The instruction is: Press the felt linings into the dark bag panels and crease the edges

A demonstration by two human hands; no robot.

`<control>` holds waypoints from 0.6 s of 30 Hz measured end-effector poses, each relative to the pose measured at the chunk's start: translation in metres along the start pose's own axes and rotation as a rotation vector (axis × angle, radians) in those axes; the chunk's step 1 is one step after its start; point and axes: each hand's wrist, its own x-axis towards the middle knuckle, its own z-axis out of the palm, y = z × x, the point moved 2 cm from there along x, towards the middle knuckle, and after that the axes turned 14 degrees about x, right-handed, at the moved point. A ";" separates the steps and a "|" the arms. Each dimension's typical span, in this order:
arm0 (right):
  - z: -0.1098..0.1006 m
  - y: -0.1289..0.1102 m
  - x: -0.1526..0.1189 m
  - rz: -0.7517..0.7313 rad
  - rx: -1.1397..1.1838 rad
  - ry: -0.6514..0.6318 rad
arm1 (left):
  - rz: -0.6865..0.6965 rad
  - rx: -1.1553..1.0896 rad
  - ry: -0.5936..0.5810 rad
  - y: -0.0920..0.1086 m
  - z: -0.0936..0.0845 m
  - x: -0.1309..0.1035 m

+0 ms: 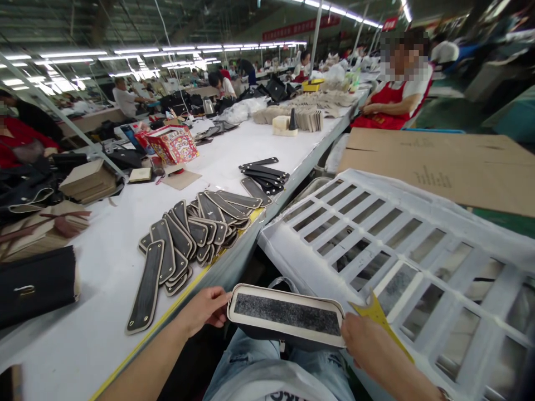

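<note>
Over my lap is a dark bag (pixel 284 316), its long flat face turned up, with a cream border around a speckled black strip. My left hand (pixel 211 306) pinches the left end of its rim. At the opposite end, my right hand (pixel 361 337) has its fingers closed on the corner. To the left on the table lies a heap of long dark panels (pixel 196 228) with pale edges and small metal studs. One cream-framed piece (pixel 398 288) with a grey speckled middle rests on the white slatted rack (pixel 368 223) at my right, near a yellow strip (pixel 382 323).
Black straps (pixel 265 175) lie beyond the heap. A patterned red box (pixel 172 143) and stacked beige pieces (pixel 309 117) stand farther along the white table (pixel 225 159). At left is a black bag (pixel 37 284). Cardboard (pixel 443 167) lies behind the rack, near a seated co-worker (pixel 395 94).
</note>
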 end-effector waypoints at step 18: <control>-0.001 0.008 -0.008 0.294 0.724 0.108 | -0.070 0.103 -0.077 0.001 0.018 0.003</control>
